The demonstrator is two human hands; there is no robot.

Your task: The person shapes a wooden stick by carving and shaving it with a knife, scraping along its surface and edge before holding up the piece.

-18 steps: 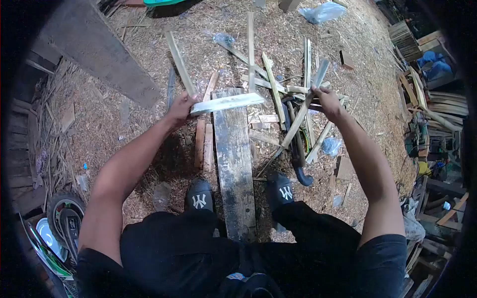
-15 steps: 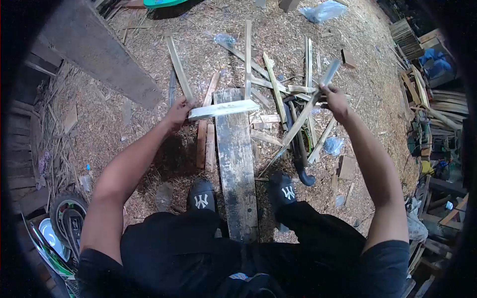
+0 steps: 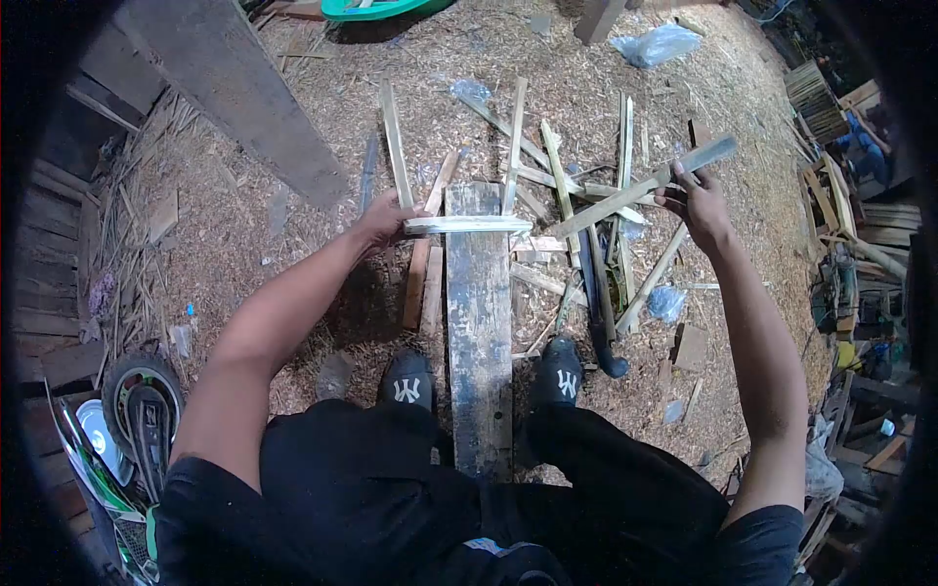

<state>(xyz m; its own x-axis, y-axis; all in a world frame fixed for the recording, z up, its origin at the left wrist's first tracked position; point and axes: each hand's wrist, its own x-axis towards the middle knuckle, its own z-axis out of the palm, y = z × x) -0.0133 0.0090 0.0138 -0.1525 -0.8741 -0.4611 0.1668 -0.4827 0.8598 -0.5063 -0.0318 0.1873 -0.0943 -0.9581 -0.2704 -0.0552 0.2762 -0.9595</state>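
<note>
My left hand point(image 3: 386, 223) is closed on one corner of a U-shaped wooden frame point(image 3: 469, 225). Its short crosspiece lies over the far end of a worn plank point(image 3: 479, 342), and two slats point away from me. On the right, my right hand point(image 3: 696, 203) grips a long wooden slat point(image 3: 625, 198) with a greyish outer end. That slat is held at a slant, its inner end near the frame's right corner. Beneath it lies a pile of loose wooden strips point(image 3: 555, 161), with a dark curved-end tool point(image 3: 598, 322) among them.
Wood shavings cover the ground. A thick post point(image 3: 225, 98) slants in at upper left, and a green basin point(image 3: 381, 8) sits at the back. Plastic bags point(image 3: 660, 45) lie beyond the strips. A small wheel point(image 3: 145, 405) is at lower left; stacked wood point(image 3: 884, 220) lines the right.
The right-hand slat has swung from steep to flatter, its outer end moving right. The frame's crosspiece has turned nearly level, showing a narrower face. The whole view has shifted slightly.
</note>
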